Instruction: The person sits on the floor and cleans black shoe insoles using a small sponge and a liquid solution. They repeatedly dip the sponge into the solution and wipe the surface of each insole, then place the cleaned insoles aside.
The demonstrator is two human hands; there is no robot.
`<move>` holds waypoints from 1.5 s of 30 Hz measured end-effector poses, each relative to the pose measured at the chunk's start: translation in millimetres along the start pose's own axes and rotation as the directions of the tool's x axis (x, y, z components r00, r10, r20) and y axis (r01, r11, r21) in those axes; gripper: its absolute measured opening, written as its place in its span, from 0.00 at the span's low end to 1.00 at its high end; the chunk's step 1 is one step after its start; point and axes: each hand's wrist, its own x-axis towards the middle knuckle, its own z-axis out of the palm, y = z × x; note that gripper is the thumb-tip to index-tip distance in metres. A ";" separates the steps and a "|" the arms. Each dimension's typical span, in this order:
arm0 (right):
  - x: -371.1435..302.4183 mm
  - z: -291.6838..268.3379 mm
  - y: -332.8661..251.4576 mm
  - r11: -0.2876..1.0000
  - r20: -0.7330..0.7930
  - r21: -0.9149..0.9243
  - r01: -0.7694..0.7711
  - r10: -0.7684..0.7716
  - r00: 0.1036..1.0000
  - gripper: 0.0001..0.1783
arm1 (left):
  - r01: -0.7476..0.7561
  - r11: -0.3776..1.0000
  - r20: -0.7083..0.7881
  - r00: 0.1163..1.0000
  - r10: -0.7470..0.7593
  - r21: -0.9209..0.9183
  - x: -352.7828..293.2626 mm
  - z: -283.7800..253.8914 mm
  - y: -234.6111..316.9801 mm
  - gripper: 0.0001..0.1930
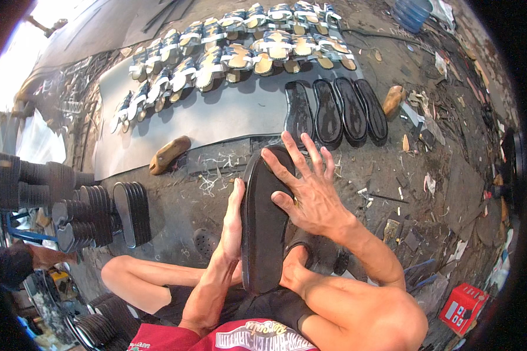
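Note:
A thick black shoe sole [263, 234] stands lengthwise in front of me, its lower end close to my lap. My left hand [232, 225] holds it along the left side, thumb up against the edge and the other fingers hidden behind it. Over the upper right part of the sole, my right hand [316, 196] is spread, with fingers stretched out and apart; the thumb and index finger lie at the sole's surface. Just beyond, several glossy black soles [328, 111] lie side by side at the right end of a grey sheet [216, 123].
Rows of strapped sandals [237, 57] cover the sheet's far part. Wooden shoe lasts lie left [170, 154] and right [394, 99]. Black soles are stacked [132, 213] at left, near part of another person [50, 256]. A red box [462, 309] stands lower right; scraps litter the floor.

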 end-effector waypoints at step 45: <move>-9.2 -13.0 -9.3 0.953 0.155 -0.044 0.299 -0.289 0.945 0.40 | 0.157 0.988 -0.044 0.987 -0.157 0.002 -0.4 -4.3 20.7 0.36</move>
